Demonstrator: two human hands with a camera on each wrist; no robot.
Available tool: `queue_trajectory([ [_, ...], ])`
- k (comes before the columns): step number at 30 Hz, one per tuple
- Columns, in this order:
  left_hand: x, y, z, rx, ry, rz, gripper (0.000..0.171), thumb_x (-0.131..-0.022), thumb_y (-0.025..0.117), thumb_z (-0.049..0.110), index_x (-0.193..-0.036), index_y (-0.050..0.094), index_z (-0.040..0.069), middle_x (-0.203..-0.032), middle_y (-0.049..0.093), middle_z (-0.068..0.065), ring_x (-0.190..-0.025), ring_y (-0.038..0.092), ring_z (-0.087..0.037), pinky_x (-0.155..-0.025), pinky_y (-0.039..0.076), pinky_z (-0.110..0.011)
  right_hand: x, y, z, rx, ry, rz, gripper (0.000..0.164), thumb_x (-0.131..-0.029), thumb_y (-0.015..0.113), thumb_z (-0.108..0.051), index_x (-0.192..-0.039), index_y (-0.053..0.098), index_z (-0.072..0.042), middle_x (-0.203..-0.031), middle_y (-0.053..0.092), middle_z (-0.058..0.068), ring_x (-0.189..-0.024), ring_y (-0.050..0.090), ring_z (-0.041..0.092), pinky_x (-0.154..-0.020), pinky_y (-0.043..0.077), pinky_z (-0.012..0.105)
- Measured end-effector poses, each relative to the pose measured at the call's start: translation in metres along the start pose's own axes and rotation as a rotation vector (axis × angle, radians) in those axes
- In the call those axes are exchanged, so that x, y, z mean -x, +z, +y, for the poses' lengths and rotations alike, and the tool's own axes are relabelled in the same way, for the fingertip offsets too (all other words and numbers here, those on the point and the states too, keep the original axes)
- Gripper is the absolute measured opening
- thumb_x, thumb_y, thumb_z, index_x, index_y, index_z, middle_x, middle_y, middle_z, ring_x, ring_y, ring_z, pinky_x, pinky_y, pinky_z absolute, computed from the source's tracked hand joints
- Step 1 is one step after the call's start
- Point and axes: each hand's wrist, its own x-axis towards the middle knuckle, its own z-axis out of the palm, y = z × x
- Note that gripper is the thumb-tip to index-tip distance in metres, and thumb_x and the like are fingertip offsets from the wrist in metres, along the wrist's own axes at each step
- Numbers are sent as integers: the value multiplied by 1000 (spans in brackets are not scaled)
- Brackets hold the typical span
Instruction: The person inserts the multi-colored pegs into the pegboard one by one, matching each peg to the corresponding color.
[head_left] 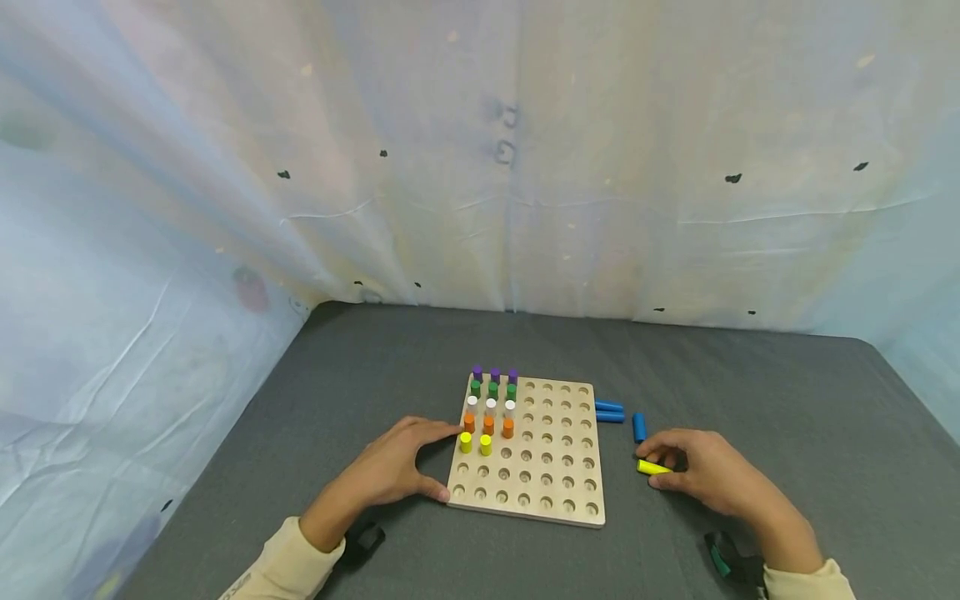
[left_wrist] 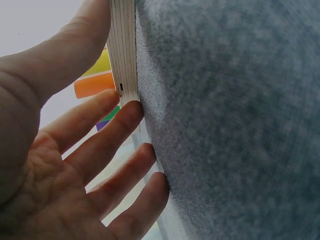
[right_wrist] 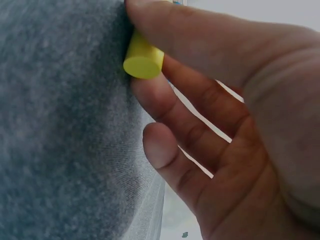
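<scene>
A square wooden pegboard (head_left: 547,467) lies on the cloth, with short rows of purple, green, white, orange and yellow pegs (head_left: 486,445) standing in its left columns. My left hand (head_left: 390,467) touches the board's left edge, thumb near the front corner and fingertips farther back; in the left wrist view its fingers (left_wrist: 120,140) are spread and fairly straight along the board's side. To the right of the board, my right hand (head_left: 708,468) pinches a yellow peg (right_wrist: 143,65) between thumb and fingers, close over the grey cloth.
Two blue pegs (head_left: 610,417) lie against the board's right edge. Another blue peg (head_left: 639,427) lies just beyond the right hand. Grey cloth (head_left: 375,358) covers the table, and pale sheeting (head_left: 600,167) hangs behind and at the sides.
</scene>
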Motion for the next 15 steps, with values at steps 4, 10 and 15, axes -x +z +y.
queue_trajectory([
  [4,0,0,0,-5,-2,4,86,-65,92,39,-143,56,29,-144,57,2,-137,45,-25,-101,44,-61,0,0,0,3,-4,3,27,-79,83,-26,-104,74,-27,-88,65,-15,-76,53,-4,-66,45,23],
  [10,0,-1,1,7,-3,-3,86,-65,92,38,-143,56,29,-145,56,2,-137,45,-26,-101,44,-61,-1,-2,-2,15,4,16,27,-79,83,-25,-105,74,-26,-89,66,-14,-77,55,-3,-67,46,24],
  [15,1,-1,2,13,-5,-1,86,-65,92,37,-143,56,29,-144,57,2,-137,45,-26,-101,44,-61,-1,-2,-3,31,-7,38,26,-82,81,-25,-107,73,-25,-91,66,-13,-78,55,-2,-68,46,26],
])
